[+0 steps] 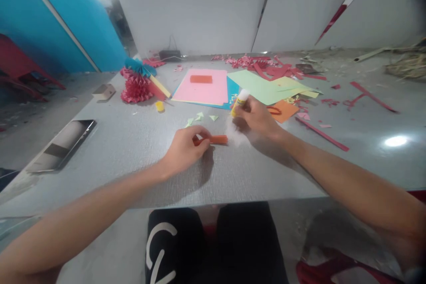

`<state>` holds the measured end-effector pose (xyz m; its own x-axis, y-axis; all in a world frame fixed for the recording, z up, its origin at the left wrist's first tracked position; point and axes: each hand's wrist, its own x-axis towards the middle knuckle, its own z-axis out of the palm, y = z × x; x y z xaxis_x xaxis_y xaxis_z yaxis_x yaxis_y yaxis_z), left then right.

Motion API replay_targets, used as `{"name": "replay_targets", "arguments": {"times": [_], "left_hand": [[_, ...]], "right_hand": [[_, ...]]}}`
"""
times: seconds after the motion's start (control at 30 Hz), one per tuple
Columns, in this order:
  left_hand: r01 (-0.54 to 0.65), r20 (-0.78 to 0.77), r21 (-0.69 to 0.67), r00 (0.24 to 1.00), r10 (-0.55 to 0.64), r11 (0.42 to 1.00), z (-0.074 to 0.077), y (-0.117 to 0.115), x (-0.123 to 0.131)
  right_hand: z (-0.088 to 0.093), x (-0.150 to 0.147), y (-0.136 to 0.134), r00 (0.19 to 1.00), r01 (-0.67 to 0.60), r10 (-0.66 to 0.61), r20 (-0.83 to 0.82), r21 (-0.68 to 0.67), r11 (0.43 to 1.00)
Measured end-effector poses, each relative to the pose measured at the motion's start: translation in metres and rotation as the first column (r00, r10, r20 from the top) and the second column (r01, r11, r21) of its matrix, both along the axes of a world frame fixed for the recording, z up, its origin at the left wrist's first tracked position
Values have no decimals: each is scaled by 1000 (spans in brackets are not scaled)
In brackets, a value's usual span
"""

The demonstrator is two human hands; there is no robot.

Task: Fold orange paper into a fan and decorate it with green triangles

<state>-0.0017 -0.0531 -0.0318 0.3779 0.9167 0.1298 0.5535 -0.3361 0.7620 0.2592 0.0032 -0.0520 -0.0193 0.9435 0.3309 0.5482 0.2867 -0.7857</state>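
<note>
My left hand (189, 146) pinches a narrow orange folded paper strip (219, 140) low over the grey tabletop, its right end sticking out past my fingers. To the right, my right hand (254, 115) is closed around a yellow glue stick (238, 103) held tilted, with its white end up. A yellow cap (160, 106) lies on the table to the left. Small pale green paper scraps (199, 116) are scattered just beyond my left hand. Another orange strip (201, 79) rests on a stack of pink paper (203, 91).
Pale green sheets (256, 84) and an orange sheet (286, 112) lie behind my right hand. Red paper strips (322, 133) are strewn on the right. A phone (63, 144), a small box (104, 92) and pleated red paper (136, 88) are at the left.
</note>
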Motion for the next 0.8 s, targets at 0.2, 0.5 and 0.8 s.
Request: {"name": "replay_targets", "arguments": {"times": [0.2,0.5,0.8], "left_hand": [[-46,116,-99,992,57,994,2,-1,1],[-50,305,-216,945,116,975,-3,1,5],[-67,286,-211,950,128,975,-7,2,6]], "right_hand": [[31,-5,-27,987,-102,116,-112,125,987],[36,-27,-46,864,-282,226,-450,-61,957],[18,-46,-53,867,-394,351,-355,-56,917]]}}
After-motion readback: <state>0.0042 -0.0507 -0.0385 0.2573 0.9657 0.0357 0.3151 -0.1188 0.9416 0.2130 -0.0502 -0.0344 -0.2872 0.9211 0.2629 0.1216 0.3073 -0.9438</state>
